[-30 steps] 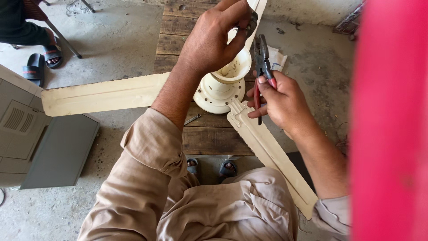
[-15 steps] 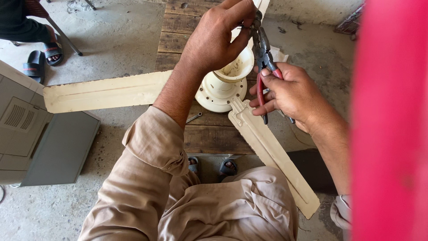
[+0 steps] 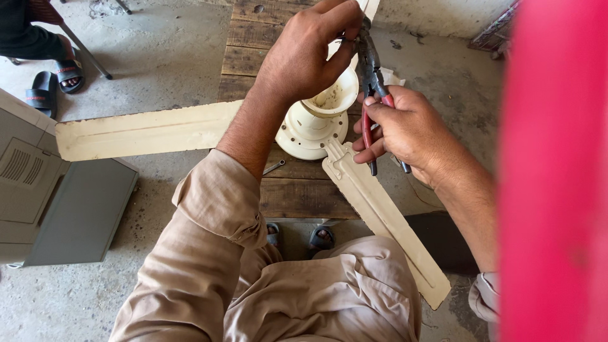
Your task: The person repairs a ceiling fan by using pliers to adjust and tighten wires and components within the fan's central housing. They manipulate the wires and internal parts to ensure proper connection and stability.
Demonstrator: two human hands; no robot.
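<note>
Pliers [image 3: 373,76] with red handles sit in the right hand [image 3: 408,130], fingers wrapped around the grips, nose raised over the fan hub [image 3: 313,123]. Left hand [image 3: 304,54] pinches at the nose; what it holds cannot be told. Hub rests on a pallet [image 3: 278,190]. Pliers look stiff and light; the hub heavy, best gripped at its rim, not by a blade [image 3: 145,130].
</note>
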